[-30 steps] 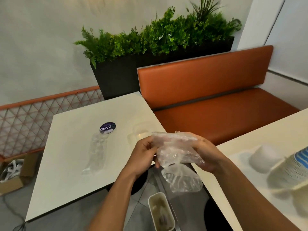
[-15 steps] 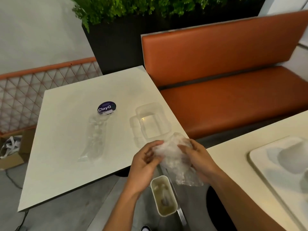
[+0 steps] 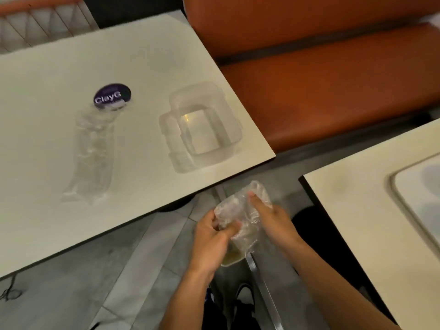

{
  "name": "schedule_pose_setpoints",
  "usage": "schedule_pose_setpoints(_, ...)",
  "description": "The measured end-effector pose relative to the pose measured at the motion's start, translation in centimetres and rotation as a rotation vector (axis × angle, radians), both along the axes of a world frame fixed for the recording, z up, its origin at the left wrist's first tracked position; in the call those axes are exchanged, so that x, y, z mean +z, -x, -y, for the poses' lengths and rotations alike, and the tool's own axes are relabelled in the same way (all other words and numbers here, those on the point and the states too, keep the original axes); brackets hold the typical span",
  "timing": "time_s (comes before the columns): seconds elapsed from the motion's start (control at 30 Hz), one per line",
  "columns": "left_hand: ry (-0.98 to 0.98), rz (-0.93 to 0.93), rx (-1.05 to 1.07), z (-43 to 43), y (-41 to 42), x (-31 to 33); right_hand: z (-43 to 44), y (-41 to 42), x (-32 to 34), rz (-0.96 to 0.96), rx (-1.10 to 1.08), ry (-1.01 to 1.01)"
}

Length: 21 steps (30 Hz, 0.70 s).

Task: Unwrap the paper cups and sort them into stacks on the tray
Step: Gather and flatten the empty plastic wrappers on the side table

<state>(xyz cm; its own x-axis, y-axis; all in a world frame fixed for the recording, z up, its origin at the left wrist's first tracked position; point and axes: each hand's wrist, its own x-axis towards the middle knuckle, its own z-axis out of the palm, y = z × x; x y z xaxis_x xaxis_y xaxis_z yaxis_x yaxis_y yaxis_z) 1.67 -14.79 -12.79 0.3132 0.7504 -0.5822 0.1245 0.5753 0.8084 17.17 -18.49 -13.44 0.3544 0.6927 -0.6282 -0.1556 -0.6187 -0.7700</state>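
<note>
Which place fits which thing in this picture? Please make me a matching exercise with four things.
Things:
1. crumpled wrapper
2. clear box
3. tray
4. purple sticker

Places:
A. on the right-hand table
B. at the upper end of the flat sleeve
C. gripped between the left hand and the right hand
D. at the edge of the left-hand table that faces the orange bench

Pairs: 1-C; 2-D; 3-A; 4-B.

Bare forearms angled in from below, left hand (image 3: pixel 210 236) and right hand (image 3: pixel 273 221) close together, fingers curled, gripping crumpled wrap (image 3: pixel 234 208) between them, left thumb pressed on it
</note>
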Motion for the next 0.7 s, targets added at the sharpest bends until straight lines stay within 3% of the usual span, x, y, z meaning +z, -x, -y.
schedule_pose_setpoints(0.1,0.198,0.117,0.1,0.7,0.3,-4.0,-0.2,0.9,-5.1,0.152,-0.083,0.111)
schedule_pose_setpoints(0.33,0.369,0.152,0.206,1.5,2.0,-13.9,-1.3,1.5,-16.8,0.071,-0.192,0.211)
schedule_pose_setpoints(0.6,0.691,-0.116,0.544,2.9,2.6,-30.2,-1.0,0.3,-28.6,0.206,0.25,0.469)
schedule_pose_setpoints(0.7,0.769,-0.065,0.743,2.8,1.6,-35.4,0.0,0.2,-33.2,0.296,0.347,0.478)
